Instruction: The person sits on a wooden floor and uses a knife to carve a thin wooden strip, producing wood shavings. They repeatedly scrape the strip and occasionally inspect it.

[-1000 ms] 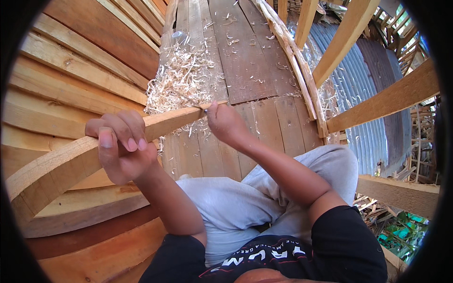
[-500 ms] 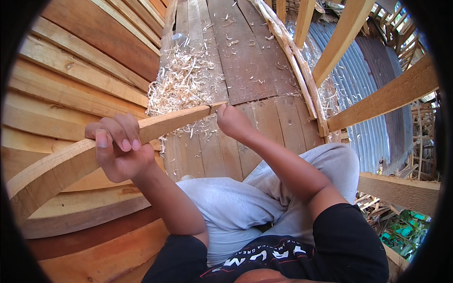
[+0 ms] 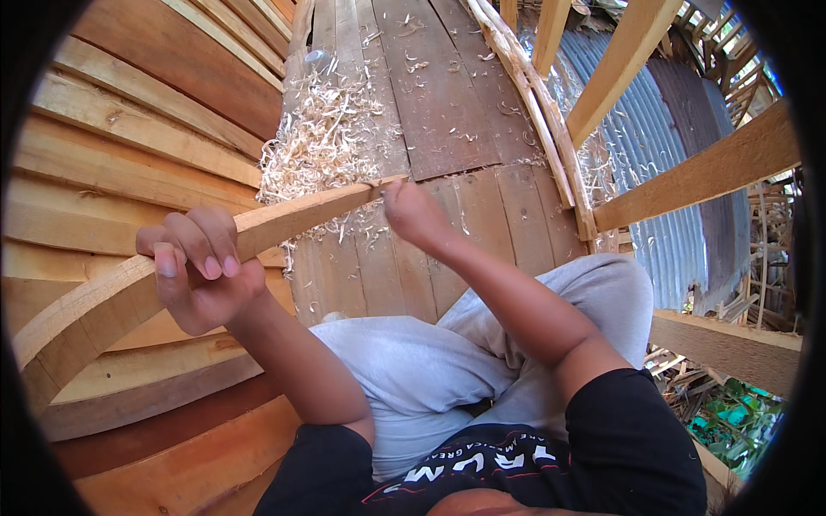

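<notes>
A long pale wooden plank (image 3: pixel 297 211) runs from the lower left up to a narrow tip over the floor; the lens bends its outline. My left hand (image 3: pixel 196 267) is closed round the plank's middle stretch, fingers curled over its upper edge and thumb on the near side. Beside the tip, my right hand (image 3: pixel 415 213) is a closed fist. A small dark edge shows at the plank between the fist and the wood, but what the fist holds is hidden. Curled wood shavings (image 3: pixel 314 142) lie in a heap beyond the tip.
Stacked boards (image 3: pixel 112 176) form a wall on my left. A plank floor (image 3: pixel 447 95) stretches ahead, with a clear cup-like object (image 3: pixel 317 59) beyond the shavings. On the right are a peeled pole (image 3: pixel 525 86), wooden posts (image 3: pixel 624 73) and corrugated metal sheets (image 3: pixel 658 163). My crossed legs (image 3: pixel 413 361) lie below.
Both hands appear slightly further left and the right fist a little higher, while the whole view has shifted a little too. The dark edge sits slightly nearer the plank's tip.
</notes>
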### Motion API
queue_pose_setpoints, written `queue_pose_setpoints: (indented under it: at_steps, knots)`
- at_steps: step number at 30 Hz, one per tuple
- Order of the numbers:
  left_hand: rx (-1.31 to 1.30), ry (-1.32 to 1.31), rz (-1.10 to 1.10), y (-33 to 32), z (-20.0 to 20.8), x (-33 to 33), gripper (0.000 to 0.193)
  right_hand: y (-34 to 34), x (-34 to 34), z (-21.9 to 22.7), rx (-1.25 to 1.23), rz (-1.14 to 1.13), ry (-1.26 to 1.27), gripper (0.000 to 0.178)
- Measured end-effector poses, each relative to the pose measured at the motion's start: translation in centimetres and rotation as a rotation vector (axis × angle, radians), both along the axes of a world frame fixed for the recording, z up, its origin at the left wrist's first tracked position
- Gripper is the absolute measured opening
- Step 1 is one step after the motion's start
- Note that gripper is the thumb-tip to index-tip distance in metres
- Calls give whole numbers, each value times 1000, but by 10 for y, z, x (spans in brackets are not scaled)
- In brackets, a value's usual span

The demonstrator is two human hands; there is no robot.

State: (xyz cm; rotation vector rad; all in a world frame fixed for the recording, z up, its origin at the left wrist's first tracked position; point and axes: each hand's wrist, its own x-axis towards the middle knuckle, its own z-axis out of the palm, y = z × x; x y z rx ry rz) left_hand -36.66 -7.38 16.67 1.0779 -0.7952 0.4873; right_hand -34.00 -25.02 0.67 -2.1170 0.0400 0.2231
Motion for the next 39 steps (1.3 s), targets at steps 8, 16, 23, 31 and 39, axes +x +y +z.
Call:
queue_pose_setpoints:
  at_steps: [8, 16, 23, 31, 39]
  knots:
    - [-9, -32, -86, 9, -1, 2, 17, 3, -2, 0, -100, 22, 9, 58]
    - [13, -25, -70, 12, 0, 2, 17, 6, -7, 4, -97, 9, -14, 56]
    - [35, -18, -55, -1, 3, -2, 20, 3, 2, -27, -123, -50, 28, 59]
    - [-19, 31, -6, 0, 6, 3, 14, -3, 18, -54, -23, -36, 125, 61]
    - [-148, 251, 368, -25, 35, -15, 34, -6, 16, -22, 139, 76, 302, 56]
